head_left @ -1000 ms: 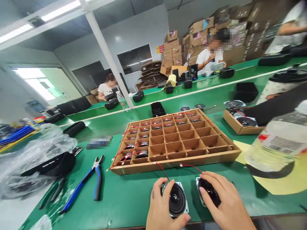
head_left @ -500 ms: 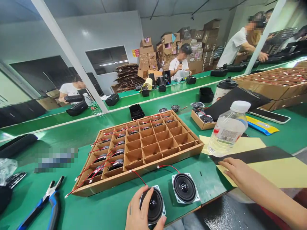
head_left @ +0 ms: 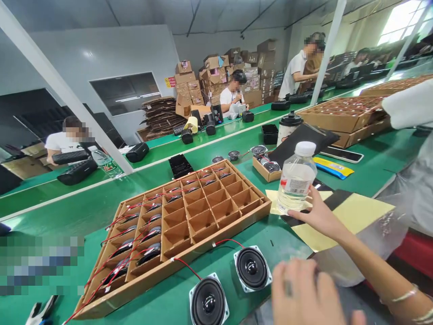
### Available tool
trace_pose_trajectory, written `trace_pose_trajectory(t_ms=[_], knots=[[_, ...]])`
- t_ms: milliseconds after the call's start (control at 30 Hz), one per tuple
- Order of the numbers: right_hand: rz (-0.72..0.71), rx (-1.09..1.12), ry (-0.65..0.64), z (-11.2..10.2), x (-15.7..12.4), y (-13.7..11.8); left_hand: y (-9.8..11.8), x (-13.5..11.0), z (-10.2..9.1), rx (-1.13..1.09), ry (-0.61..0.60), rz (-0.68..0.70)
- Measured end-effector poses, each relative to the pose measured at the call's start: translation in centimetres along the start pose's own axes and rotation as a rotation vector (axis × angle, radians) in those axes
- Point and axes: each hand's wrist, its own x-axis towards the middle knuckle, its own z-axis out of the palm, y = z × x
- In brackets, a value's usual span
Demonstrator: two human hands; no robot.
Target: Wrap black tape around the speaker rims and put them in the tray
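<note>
The right hand (head_left: pixel 316 215) reaches out to the right over the bench, palm down and fingers spread; its fingertips lie at the foot of a clear plastic bottle (head_left: pixel 297 178) and it grips nothing, though I cannot tell whether the thumb quite touches the bottle's side. The bottle stands upright with a white cap on, right of the middle of the green table (head_left: pixel 84 212), on the far left corner of a pale yellow sheet (head_left: pixel 352 216) that a black strip (head_left: pixel 338 198) crosses. The left hand (head_left: pixel 302 293) is a blur at the near edge, back toward the camera; its fingers look loosely straight side by side, and nothing shows in them.

Just left of that hand two square-framed speakers lie cone up on the table: the near speaker (head_left: pixel 209 301) and the right speaker (head_left: pixel 252 268), apart from each other; red wires run from both toward the cardboard tray (head_left: pixel 176 271) just beyond them. The tray is split into many cells; those along its left side and far edge hold speakers with red wires, and the rest show bare cardboard.

Beyond the bottle sits a small cardboard box (head_left: pixel 262 168) with more speakers; right of it lie a black sheet (head_left: pixel 304 142), a phone (head_left: pixel 341 155) and a yellow and blue packet (head_left: pixel 333 167). Pliers (head_left: pixel 42 311) show at the near left corner. At the far right a co-worker's white sleeve (head_left: pixel 406 104) reaches over other full trays (head_left: pixel 338 115); more people sit along the far bench.
</note>
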Motion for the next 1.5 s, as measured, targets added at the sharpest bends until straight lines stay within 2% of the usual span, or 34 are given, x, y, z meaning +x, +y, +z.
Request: trace_pose_trajectory(t_ms=[33, 100, 200, 267, 400, 533, 633, 767, 867, 1000, 1133, 1300, 1400, 1500], knots=[[0.014, 0.023, -0.014, 0.2, 0.4, -0.3, 1.7, 0.8, 1.8, 0.011, -0.095, 0.106], [0.052, 0.025, -0.061, 0.5, 0.9, -0.8, 3.7, 1.6, 5.5, 0.083, -0.288, 0.088], [0.089, -0.010, -0.123, 0.7, 1.1, -1.2, 3.8, 1.4, 9.3, 0.104, -0.523, 0.066], [0.085, 0.022, -0.083, 0.7, 1.1, -1.3, 3.0, 1.0, 10.3, 0.113, -0.575, 0.056], [0.008, 0.151, -0.038, 0.5, 1.5, -1.1, 1.9, 1.3, 10.2, 0.127, -0.514, 0.093], [0.003, 0.376, -0.083, -0.6, 2.3, 0.2, 1.1, 2.5, 9.7, 0.149, -0.434, 0.099], [0.065, 0.505, -0.173, -2.1, 2.1, 2.3, 0.5, 3.1, 9.3, 0.130, -0.440, 0.065], [0.144, 0.628, -0.367, -4.4, 0.8, 4.8, -0.3, 3.3, 8.6, 0.082, -0.508, 0.018], [0.132, 0.511, -0.486, -5.4, 0.0, 4.7, -0.5, 3.5, 8.2, 0.050, -0.546, -0.016], [0.020, 0.337, -0.638, -5.5, -0.5, 2.9, -0.1, 3.3, 7.8, 0.056, -0.565, -0.062], [-0.100, 0.266, -0.610, -4.9, -1.2, 2.0, 1.2, 1.0, 8.2, 0.102, -0.540, -0.116], [-0.096, 0.109, -0.501, -4.3, -1.9, 1.9, 2.4, -2.0, 8.9, 0.077, -0.432, -0.173], [-0.083, 0.143, -0.469, -3.9, -2.1, 1.3, 2.5, -2.3, 9.5, 0.036, -0.397, -0.149], [-0.063, 0.244, -0.455, -3.4, -2.0, 0.7, 2.7, -1.9, 10.8, -0.010, -0.344, -0.032]])
